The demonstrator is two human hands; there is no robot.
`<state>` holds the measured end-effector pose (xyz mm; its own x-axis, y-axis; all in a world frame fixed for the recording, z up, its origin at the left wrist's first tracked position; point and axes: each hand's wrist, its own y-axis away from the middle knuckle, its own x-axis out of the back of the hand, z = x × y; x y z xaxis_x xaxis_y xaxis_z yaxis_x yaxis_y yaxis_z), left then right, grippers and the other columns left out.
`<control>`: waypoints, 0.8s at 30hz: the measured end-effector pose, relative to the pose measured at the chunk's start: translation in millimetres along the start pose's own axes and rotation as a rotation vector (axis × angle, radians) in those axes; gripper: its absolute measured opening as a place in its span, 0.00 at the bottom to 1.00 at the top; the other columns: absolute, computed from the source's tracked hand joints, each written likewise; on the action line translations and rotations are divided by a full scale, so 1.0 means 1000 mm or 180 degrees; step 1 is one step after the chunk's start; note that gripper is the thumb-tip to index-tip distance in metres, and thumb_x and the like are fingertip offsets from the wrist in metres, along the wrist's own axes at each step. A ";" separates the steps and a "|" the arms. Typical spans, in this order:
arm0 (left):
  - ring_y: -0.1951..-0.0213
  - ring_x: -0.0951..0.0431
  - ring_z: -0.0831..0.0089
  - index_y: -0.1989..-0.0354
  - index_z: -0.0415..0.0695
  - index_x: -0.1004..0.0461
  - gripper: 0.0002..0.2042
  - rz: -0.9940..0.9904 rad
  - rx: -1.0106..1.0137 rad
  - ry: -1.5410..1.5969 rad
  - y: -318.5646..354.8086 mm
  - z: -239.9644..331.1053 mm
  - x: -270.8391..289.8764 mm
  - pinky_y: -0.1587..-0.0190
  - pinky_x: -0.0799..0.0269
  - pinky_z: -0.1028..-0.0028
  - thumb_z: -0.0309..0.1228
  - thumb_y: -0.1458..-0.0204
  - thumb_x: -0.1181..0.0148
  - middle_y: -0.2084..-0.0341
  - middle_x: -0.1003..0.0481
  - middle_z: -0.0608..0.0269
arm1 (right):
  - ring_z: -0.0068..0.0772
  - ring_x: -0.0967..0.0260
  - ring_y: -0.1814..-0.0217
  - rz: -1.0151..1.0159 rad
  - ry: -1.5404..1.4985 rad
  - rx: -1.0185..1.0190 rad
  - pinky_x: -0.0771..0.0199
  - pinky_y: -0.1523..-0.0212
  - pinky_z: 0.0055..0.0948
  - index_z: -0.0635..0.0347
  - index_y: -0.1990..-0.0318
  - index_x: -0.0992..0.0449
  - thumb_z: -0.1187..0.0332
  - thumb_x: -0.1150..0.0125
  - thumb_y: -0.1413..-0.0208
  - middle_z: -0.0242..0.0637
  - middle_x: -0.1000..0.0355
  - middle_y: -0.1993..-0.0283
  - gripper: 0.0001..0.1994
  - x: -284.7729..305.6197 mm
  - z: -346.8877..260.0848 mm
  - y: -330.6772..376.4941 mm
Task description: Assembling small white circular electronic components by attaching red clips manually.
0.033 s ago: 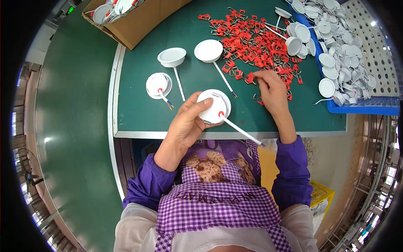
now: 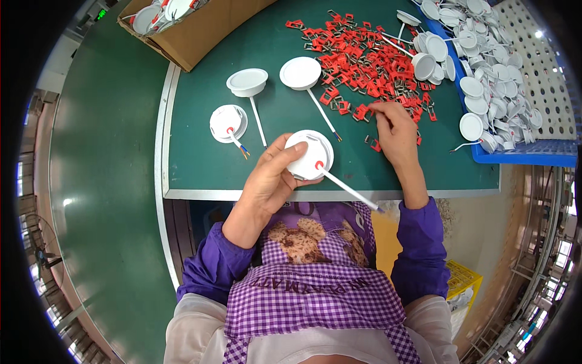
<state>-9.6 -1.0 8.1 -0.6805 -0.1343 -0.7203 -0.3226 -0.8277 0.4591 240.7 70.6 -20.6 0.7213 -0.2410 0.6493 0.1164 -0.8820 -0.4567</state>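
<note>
My left hand (image 2: 270,176) grips a round white downlight (image 2: 312,159) by its rim, thumb on the back face. A red grommet sits on that face, and a white cable runs out of it toward my lap. At the lower edge of the pile of red clips (image 2: 370,64) with metal springs, my right hand (image 2: 397,130) is pinched, its fingertips on a red clip (image 2: 362,113). My fingers partly hide how firmly that clip is held. Beyond my left hand lie three more downlights, one back up (image 2: 228,123), one tilted (image 2: 247,82), and one face up (image 2: 301,73).
A blue crate (image 2: 527,159) full of white downlights stands at the right, with several more beside the clips. At the back left is a cardboard box (image 2: 182,45) holding more of them. The green table's metal front edge (image 2: 242,195) runs under my wrists.
</note>
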 end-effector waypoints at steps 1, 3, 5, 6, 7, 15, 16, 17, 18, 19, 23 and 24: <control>0.59 0.19 0.67 0.54 0.43 0.31 0.11 -0.0004 0.0009 0.0014 0.000 0.000 0.001 0.56 0.20 0.60 0.30 0.44 0.41 0.60 0.23 0.59 | 0.42 0.30 0.68 -0.0010 0.0013 -0.0004 0.30 0.68 0.37 0.60 0.63 0.24 0.75 0.43 0.47 0.41 0.30 0.68 0.05 0.003 -0.003 0.002; 0.58 0.20 0.67 0.53 0.41 0.32 0.13 -0.0086 0.0065 -0.0081 0.000 -0.001 0.001 0.57 0.20 0.62 0.29 0.45 0.41 0.59 0.23 0.57 | 0.41 0.30 0.70 -0.0267 0.0015 -0.0768 0.31 0.69 0.35 0.63 0.64 0.23 0.75 0.42 0.47 0.42 0.29 0.67 0.05 0.012 -0.018 0.010; 0.59 0.19 0.66 0.51 0.41 0.33 0.15 -0.0087 0.0100 -0.0134 -0.001 -0.003 -0.002 0.57 0.20 0.61 0.29 0.45 0.41 0.58 0.24 0.57 | 0.41 0.30 0.70 -0.0302 0.0080 -0.0648 0.31 0.69 0.35 0.63 0.65 0.23 0.74 0.40 0.48 0.42 0.29 0.68 0.04 0.016 -0.027 0.021; 0.59 0.19 0.66 0.49 0.40 0.35 0.17 -0.0077 0.0121 -0.0198 -0.001 -0.003 -0.003 0.56 0.20 0.61 0.29 0.45 0.42 0.58 0.24 0.56 | 0.42 0.30 0.69 -0.0335 0.0126 -0.0522 0.31 0.69 0.36 0.63 0.66 0.23 0.72 0.39 0.48 0.42 0.30 0.68 0.04 0.017 -0.031 0.026; 0.59 0.19 0.66 0.49 0.40 0.35 0.17 -0.0083 0.0135 -0.0197 -0.002 -0.004 -0.003 0.56 0.20 0.61 0.29 0.45 0.42 0.58 0.24 0.56 | 0.42 0.30 0.69 -0.0333 0.0135 -0.0533 0.31 0.69 0.36 0.63 0.66 0.23 0.72 0.39 0.48 0.42 0.30 0.68 0.04 0.017 -0.034 0.030; 0.62 0.21 0.74 0.48 0.40 0.34 0.17 -0.0210 0.0182 -0.1387 -0.003 -0.012 -0.007 0.63 0.20 0.73 0.28 0.45 0.40 0.60 0.24 0.60 | 0.45 0.30 0.63 -0.0736 0.1450 -0.0589 0.29 0.66 0.41 0.61 0.67 0.26 0.68 0.38 0.48 0.41 0.32 0.65 0.07 0.004 -0.045 0.036; 0.64 0.22 0.77 0.49 0.40 0.33 0.18 -0.0154 0.0186 -0.1426 -0.002 -0.013 -0.008 0.69 0.23 0.77 0.29 0.46 0.39 0.62 0.24 0.63 | 0.45 0.30 0.62 -0.0841 0.1494 -0.0674 0.29 0.64 0.41 0.61 0.66 0.27 0.70 0.39 0.49 0.41 0.32 0.64 0.06 0.005 -0.046 0.036; 0.64 0.22 0.77 0.49 0.40 0.33 0.18 -0.0146 0.0184 -0.1423 -0.001 -0.011 -0.008 0.69 0.23 0.77 0.29 0.46 0.39 0.62 0.24 0.63 | 0.45 0.30 0.62 -0.0847 0.1489 -0.0669 0.29 0.64 0.41 0.61 0.66 0.27 0.70 0.39 0.49 0.41 0.32 0.64 0.06 0.007 -0.044 0.037; 0.65 0.22 0.78 0.49 0.41 0.33 0.18 -0.0114 0.0220 -0.1620 0.000 -0.009 -0.009 0.70 0.25 0.79 0.29 0.46 0.38 0.62 0.23 0.64 | 0.45 0.30 0.61 -0.0918 0.1150 -0.0654 0.29 0.63 0.41 0.62 0.66 0.26 0.72 0.40 0.50 0.41 0.32 0.64 0.05 0.011 -0.042 0.037; 0.65 0.23 0.79 0.49 0.41 0.33 0.18 -0.0087 0.0257 -0.1817 0.000 -0.008 -0.009 0.72 0.26 0.80 0.30 0.46 0.38 0.63 0.23 0.64 | 0.45 0.31 0.60 -0.0983 0.0814 -0.0639 0.29 0.62 0.41 0.63 0.67 0.26 0.74 0.41 0.51 0.41 0.32 0.64 0.04 0.014 -0.040 0.037; 0.66 0.24 0.81 0.50 0.42 0.32 0.16 -0.0236 0.0211 -0.1816 -0.003 -0.012 -0.003 0.73 0.29 0.81 0.30 0.46 0.38 0.63 0.23 0.66 | 0.45 0.31 0.59 -0.1011 0.0709 -0.0472 0.30 0.60 0.40 0.64 0.67 0.26 0.76 0.41 0.51 0.41 0.32 0.65 0.04 0.024 -0.042 0.038; 0.65 0.24 0.81 0.51 0.42 0.31 0.16 -0.0188 0.0204 -0.1802 -0.003 -0.011 -0.003 0.73 0.29 0.81 0.30 0.46 0.38 0.64 0.23 0.67 | 0.45 0.31 0.58 -0.0905 0.0694 -0.0390 0.30 0.60 0.40 0.63 0.67 0.25 0.76 0.41 0.51 0.41 0.32 0.65 0.04 0.023 -0.042 0.038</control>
<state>1.4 -4.0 3.0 -0.9007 0.2385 -0.3630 -0.3980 -0.7879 0.4698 233.1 14.1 3.0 0.5083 -0.0485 0.8598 0.1990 -0.9648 -0.1721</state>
